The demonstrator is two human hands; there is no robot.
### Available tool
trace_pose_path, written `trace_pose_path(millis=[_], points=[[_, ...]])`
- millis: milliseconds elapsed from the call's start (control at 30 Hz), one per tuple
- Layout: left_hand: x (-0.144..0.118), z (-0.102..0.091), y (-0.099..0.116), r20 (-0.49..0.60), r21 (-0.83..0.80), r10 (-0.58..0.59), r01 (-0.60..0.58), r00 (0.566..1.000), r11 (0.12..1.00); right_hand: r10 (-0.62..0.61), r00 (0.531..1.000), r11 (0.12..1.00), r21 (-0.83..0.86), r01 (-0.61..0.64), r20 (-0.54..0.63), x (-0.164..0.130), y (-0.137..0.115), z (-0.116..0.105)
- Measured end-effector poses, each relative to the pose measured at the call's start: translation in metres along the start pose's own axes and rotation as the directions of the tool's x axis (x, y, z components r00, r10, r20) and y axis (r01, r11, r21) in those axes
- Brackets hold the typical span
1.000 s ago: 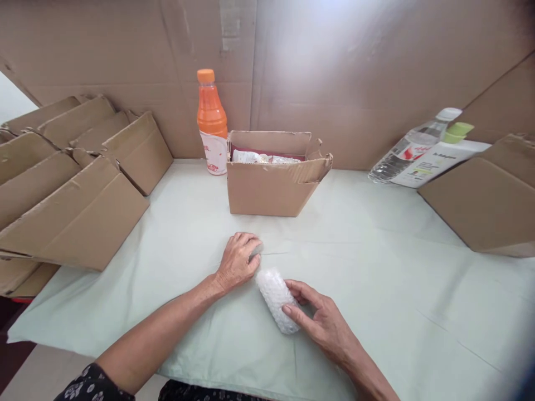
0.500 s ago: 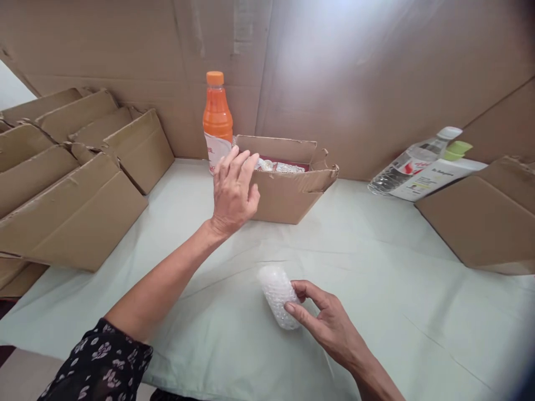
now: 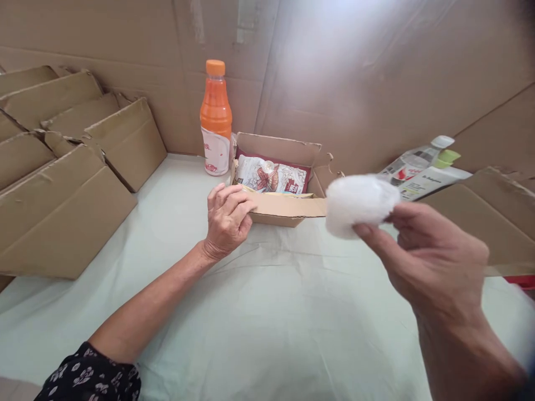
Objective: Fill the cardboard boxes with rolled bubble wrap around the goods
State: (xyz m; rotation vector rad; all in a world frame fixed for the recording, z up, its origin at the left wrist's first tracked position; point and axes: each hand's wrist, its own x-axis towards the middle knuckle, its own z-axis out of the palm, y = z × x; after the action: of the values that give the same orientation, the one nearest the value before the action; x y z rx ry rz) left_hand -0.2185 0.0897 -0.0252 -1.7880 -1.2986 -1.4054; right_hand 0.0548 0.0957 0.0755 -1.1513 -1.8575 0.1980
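Observation:
In my right hand (image 3: 438,256), thumb and fingers pinch a bubble-wrapped bundle (image 3: 359,205), lifted in front of the table; what the wrap encloses is hidden. My left hand (image 3: 228,223) is at the near left corner of an open cardboard box (image 3: 276,147), its fingers curled over the front flap (image 3: 288,206), which is bent outward and down. Inside the box lies a printed packet (image 3: 259,175) in white and dark red. The bundle is to the right of the box, nearer to me, and partly covers the view of the box's right end.
An orange drink bottle (image 3: 215,122) stands just left of the box. Several cardboard boxes (image 3: 71,217) crowd the left side. At the right, a clear bottle (image 3: 418,159) and a white tube (image 3: 434,181) lean beside another cardboard box (image 3: 472,214). A cardboard wall (image 3: 137,100) rises behind.
My right hand has lifted the bubble-wrapped bundle from low over the cloth up and to the right. My left hand has come down with the box's front flap, exposing the packet inside.

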Motion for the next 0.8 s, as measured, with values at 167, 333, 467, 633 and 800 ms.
trace_pose_path(millis=[167, 333, 467, 633, 800], points=[[0.001, -0.002, -0.001, -0.004, -0.030, -0.004, 0.004, 1.000, 1.000, -0.121, 0.933, 0.961, -0.197, 0.196, 0.338, 0.091, -0.027, 0.055], [0.002, -0.001, -0.001, 0.001, -0.041, -0.016, 0.016, 1.000, 0.999, -0.044, 0.733, 0.861, -0.347, 0.373, 0.678, 0.131, -0.028, 0.124], [0.003, -0.001, -0.001, 0.006, -0.066, -0.029, 0.029, 1.000, 0.997, 0.005, 0.597, 0.789, -0.370, 0.491, 0.802, 0.132, -0.025, 0.152], [0.005, -0.004, 0.002, 0.002, -0.069, -0.074, 0.074, 0.997, 0.995, -0.009, 0.541, 0.786, -0.328, 0.524, 0.841, 0.134, -0.025, 0.142], [0.005, -0.007, -0.013, -0.003, -0.131, -0.242, 0.239, 0.970, 0.962, -0.267, 0.931, 0.944, -0.126, 0.305, 0.250, 0.095, -0.006, 0.080]])
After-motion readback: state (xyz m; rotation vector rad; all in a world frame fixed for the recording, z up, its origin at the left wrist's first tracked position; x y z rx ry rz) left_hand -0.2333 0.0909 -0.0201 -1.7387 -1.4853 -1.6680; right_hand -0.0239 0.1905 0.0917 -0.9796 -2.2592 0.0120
